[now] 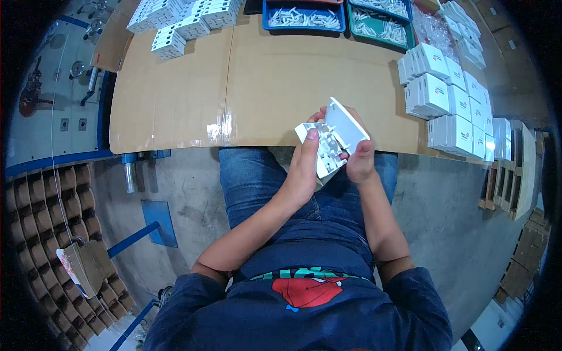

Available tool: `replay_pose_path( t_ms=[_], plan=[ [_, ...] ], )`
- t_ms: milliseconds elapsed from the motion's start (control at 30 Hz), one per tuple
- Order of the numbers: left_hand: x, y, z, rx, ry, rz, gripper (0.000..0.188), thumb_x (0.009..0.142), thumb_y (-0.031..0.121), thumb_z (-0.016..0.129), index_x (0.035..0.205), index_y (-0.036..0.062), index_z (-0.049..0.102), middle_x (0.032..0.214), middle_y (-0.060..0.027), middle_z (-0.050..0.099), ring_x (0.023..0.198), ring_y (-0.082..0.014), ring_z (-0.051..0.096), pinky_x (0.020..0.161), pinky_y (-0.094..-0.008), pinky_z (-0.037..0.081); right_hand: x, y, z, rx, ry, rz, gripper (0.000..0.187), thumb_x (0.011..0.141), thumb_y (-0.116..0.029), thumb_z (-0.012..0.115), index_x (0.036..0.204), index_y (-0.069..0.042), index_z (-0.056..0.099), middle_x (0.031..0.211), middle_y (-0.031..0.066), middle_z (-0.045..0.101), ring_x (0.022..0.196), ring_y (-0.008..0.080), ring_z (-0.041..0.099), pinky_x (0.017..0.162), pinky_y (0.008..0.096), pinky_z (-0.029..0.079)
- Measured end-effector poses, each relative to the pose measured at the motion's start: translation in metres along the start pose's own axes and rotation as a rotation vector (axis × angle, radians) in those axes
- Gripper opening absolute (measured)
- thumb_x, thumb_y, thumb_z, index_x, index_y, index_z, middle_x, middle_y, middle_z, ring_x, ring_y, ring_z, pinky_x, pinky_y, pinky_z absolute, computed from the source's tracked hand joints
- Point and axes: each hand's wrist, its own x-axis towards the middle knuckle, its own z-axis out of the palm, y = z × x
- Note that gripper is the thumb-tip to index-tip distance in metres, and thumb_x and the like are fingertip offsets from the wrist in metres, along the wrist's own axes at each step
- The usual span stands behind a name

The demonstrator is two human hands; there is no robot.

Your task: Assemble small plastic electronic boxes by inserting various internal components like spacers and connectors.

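Observation:
Over the table's near edge, above my lap, I hold a white plastic housing (323, 151) with its inner side facing up. My left hand (302, 167) grips its left side, thumb pressed on the upper edge. A smooth white cover (345, 126) stands tilted against the housing's right side, and my right hand (360, 162) is closed round it, thumb at its lower corner. Whether the cover is joined to the housing I cannot tell. Inside the housing are small moulded parts, too small to name. Several fingers are hidden behind the two pieces.
Cardboard covers the table (170, 111). White cased units (436, 96) are stacked at the right, and white blocks with dark slots (170, 42) at the far left. A blue tray (266, 23) and a green tray (374, 40) hold small white pieces. Clear plastic wrap (434, 29) lies beside them.

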Motion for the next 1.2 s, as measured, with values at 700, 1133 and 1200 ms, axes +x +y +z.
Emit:
replay_pose_path(
  t_ms=[700, 1133, 1200],
  plan=[
    [0.034, -0.022, -0.087, 0.422, 0.033, 0.154, 0.084, 0.080, -0.004, 0.084, 0.149, 0.0034, 0.036, 0.132, -0.0153, 0.057, 0.127, -0.0229, 0.058, 0.110, -0.0381, 0.049, -0.002, 0.044, -0.049, 0.193, 0.439, 0.292, 0.069, 0.105, -0.048, 0.055, 0.153, -0.003, 0.038, 0.137, 0.0184, 0.059, 0.125, 0.0239, 0.059, 0.110, 0.0403, 0.045],
    [0.093, -0.002, -0.115, 1.561, 0.141, 0.681, 0.111, 0.070, 0.032, 0.093, 0.157, 0.0009, 0.032, 0.155, -0.0244, 0.039, 0.143, -0.0408, 0.042, 0.118, -0.0529, 0.035, -0.003, 0.080, -0.055, -0.825, 0.487, 0.314, 0.089, 0.062, -0.037, 0.099, 0.125, -0.001, 0.048, 0.137, 0.0208, 0.049, 0.130, 0.0388, 0.050, 0.108, 0.0469, 0.045],
    [0.092, -0.003, -0.116, 1.615, 0.297, 0.667, 0.112, 0.068, 0.041, 0.093, 0.156, 0.0008, 0.035, 0.152, -0.0223, 0.044, 0.146, -0.0373, 0.039, 0.120, -0.0612, 0.026, -0.010, 0.079, -0.053, -0.901, 0.411, 0.276, 0.086, 0.064, -0.040, 0.097, 0.129, -0.003, 0.055, 0.143, 0.0199, 0.048, 0.134, 0.0394, 0.047, 0.111, 0.0495, 0.042]
  ],
)
